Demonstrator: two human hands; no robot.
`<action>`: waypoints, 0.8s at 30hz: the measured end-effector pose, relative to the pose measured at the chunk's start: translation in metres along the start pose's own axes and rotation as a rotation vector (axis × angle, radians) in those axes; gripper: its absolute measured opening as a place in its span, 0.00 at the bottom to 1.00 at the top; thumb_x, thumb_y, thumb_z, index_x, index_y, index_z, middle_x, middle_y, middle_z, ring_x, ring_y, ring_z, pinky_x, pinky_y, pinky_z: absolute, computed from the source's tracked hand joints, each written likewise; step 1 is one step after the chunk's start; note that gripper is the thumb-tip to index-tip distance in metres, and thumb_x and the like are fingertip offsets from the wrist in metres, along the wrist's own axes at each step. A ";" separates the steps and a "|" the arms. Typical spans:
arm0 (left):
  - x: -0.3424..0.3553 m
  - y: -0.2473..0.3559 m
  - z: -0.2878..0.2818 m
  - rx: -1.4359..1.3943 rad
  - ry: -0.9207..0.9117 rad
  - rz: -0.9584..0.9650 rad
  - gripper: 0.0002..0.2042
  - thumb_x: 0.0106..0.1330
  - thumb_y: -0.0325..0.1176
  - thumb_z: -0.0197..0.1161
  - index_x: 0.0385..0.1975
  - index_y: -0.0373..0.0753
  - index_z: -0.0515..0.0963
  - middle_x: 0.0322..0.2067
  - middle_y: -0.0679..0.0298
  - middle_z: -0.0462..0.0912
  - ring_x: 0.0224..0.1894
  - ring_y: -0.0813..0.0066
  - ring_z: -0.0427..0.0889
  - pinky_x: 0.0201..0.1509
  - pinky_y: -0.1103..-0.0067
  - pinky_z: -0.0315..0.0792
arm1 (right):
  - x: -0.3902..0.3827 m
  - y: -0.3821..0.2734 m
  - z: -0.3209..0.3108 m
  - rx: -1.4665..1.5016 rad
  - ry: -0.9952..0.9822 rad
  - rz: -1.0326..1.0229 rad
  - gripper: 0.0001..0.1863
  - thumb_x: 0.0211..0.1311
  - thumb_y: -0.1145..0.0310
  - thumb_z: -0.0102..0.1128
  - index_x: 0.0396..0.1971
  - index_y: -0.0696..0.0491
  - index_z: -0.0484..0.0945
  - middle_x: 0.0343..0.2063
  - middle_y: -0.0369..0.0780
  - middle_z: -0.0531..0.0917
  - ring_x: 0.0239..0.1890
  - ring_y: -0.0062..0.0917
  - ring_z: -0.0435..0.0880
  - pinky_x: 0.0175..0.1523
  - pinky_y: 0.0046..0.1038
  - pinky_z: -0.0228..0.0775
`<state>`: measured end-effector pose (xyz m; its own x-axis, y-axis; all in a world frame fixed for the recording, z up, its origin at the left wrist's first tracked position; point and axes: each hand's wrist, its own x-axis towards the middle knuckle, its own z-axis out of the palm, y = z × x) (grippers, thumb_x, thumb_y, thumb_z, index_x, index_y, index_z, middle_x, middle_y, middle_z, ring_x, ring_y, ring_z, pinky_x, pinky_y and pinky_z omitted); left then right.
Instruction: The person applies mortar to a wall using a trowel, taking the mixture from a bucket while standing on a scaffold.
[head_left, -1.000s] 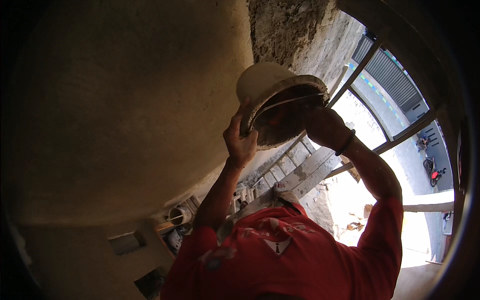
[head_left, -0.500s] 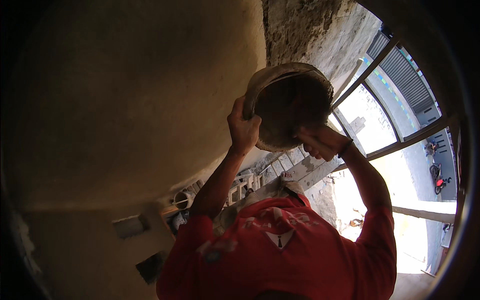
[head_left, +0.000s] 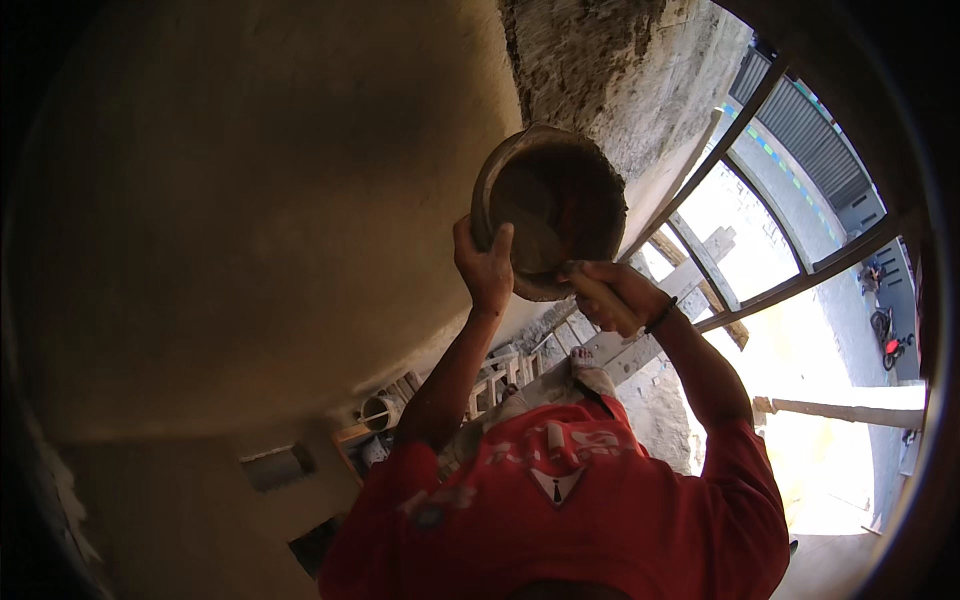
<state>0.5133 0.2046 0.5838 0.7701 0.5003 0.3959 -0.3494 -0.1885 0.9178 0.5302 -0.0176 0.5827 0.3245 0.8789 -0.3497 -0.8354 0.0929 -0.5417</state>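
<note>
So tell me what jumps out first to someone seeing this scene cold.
First the round pan, dark inside, raised overhead at centre against a broad smooth plastered surface, with a rough unplastered patch just above it. The left hand grips the pan's rim while the right hand holds a pale handle at its lower edge. Below is the red shirt, and at right a bright barred opening.

- Pan (head_left: 548, 205): dull metal, caked inside with matt grey mortar.
- Wall (head_left: 250, 200): smooth, matt plaster.
- Patch by the wall's upper right edge (head_left: 590, 50): rough, gritty, unfinished.
- Shirt (head_left: 570, 510): red cloth, soft, matt.
- Window frame (head_left: 740, 290): dark bars, probably metal.
</note>
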 end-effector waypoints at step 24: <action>-0.049 -0.119 -0.059 0.188 0.092 -0.436 0.19 0.58 0.23 0.63 0.48 0.30 0.67 0.43 0.58 0.75 0.44 0.68 0.74 0.54 0.74 0.67 | -0.084 -0.061 -0.048 0.178 0.829 -1.266 0.17 0.69 0.59 0.42 0.51 0.51 0.67 0.27 0.38 0.76 0.25 0.22 0.76 0.27 0.23 0.71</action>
<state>0.4857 0.2529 0.4533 0.7700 0.6376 -0.0232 0.1043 -0.0900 0.9905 0.5750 -0.1196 0.6090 0.9444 -0.3159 -0.0907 0.1528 0.6664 -0.7297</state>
